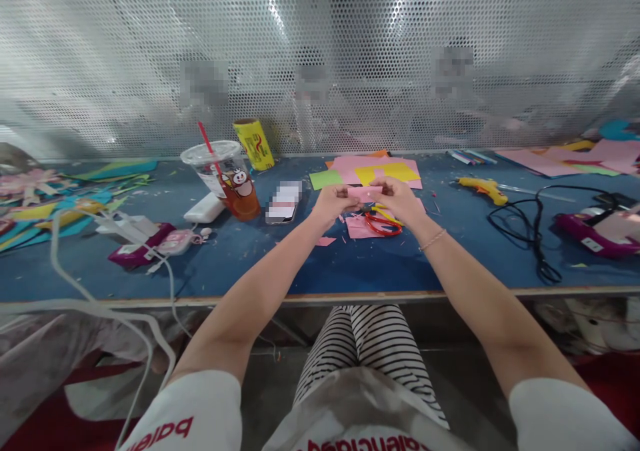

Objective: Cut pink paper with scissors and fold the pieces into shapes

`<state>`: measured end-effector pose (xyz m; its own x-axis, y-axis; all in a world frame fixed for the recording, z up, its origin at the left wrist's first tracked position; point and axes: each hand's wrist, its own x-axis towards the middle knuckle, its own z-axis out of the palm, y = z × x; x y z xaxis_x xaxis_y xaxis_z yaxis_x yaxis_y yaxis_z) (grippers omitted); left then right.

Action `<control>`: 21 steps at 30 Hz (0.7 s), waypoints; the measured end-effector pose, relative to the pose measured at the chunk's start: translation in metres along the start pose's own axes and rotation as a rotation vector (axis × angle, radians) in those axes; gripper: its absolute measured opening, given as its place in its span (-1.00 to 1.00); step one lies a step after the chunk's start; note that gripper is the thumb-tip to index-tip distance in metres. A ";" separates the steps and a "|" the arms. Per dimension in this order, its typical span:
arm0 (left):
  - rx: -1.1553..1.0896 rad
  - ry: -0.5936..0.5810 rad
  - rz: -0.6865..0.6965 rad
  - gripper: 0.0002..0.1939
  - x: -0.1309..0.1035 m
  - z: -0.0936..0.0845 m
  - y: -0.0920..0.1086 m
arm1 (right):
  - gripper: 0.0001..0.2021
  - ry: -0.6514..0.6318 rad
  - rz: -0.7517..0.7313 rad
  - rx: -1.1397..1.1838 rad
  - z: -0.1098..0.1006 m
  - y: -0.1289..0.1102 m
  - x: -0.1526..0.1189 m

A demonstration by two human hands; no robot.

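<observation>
Between my two hands a small piece of pink paper [364,194] is held up above the blue table. My left hand [334,204] pinches its left end, and my right hand [396,199] grips the right end. Just below lie scissors with red handles [384,226] and a tool with yellow handles [386,214], partly hidden by my right hand. They rest on a pink paper scrap [357,228]. Behind my hands is a stack of pink, yellow and green paper sheets [345,168].
Left of my hands are a phone [284,203], a cup of amber drink [240,198], a yellow can [255,146] and a purple power strip [143,244] with white cables. On the right are a yellow glue gun [484,188], a black cable [535,238] and more paper. A perforated metal screen [350,51] stands behind.
</observation>
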<state>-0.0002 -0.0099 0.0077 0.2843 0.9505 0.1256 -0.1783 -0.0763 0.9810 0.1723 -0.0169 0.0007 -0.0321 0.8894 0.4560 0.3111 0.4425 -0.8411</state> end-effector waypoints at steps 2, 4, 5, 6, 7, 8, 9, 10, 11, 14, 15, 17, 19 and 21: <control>0.027 -0.029 0.005 -0.69 -0.001 0.001 0.000 | -0.73 -0.026 -0.005 -0.003 0.000 0.000 -0.001; 0.037 -0.067 0.009 -0.65 -0.002 0.003 0.001 | -0.75 -0.048 -0.023 -0.012 0.000 -0.001 -0.002; 0.041 -0.087 0.008 -0.64 -0.003 0.003 0.001 | -0.77 -0.054 -0.033 -0.011 0.001 -0.002 -0.003; 0.043 -0.104 0.005 -0.63 -0.003 0.003 0.001 | -0.78 -0.058 -0.041 -0.008 0.001 -0.003 -0.003; 0.045 -0.114 0.003 -0.62 -0.003 0.004 0.001 | -0.80 -0.057 -0.049 0.001 0.001 -0.003 -0.004; 0.046 -0.121 0.001 -0.61 -0.003 0.004 0.001 | -0.82 -0.056 -0.053 0.010 0.002 -0.004 -0.004; 0.046 -0.125 0.002 -0.61 -0.003 0.003 0.001 | -0.83 -0.057 -0.051 0.020 0.002 -0.004 -0.005; 0.046 -0.128 0.006 -0.61 -0.003 0.003 0.001 | -0.84 -0.058 -0.048 0.025 0.002 -0.005 -0.005; 0.045 -0.129 0.013 -0.61 -0.003 0.003 0.001 | -0.85 -0.059 -0.045 0.027 0.002 -0.005 -0.005; 0.079 -0.136 0.029 -0.63 -0.003 0.003 -0.001 | -0.86 -0.056 -0.048 0.002 0.001 -0.007 -0.006; 0.112 -0.141 0.034 -0.65 -0.003 0.003 -0.001 | -0.87 -0.056 -0.054 -0.022 0.000 -0.008 -0.006; 0.205 -0.147 0.058 -0.73 -0.003 0.003 -0.003 | -0.88 -0.059 -0.065 -0.079 0.001 -0.009 -0.006; 0.349 -0.130 0.131 -0.80 -0.004 0.003 -0.004 | -0.88 -0.071 -0.071 -0.118 0.001 -0.010 -0.007; 0.553 -0.086 0.270 -0.83 -0.004 0.002 -0.005 | -0.87 -0.085 -0.075 -0.131 0.002 -0.009 -0.007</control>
<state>0.0016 -0.0137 0.0025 0.3765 0.8500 0.3684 0.2539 -0.4771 0.8414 0.1677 -0.0269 0.0049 -0.1381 0.8636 0.4850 0.4260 0.4938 -0.7580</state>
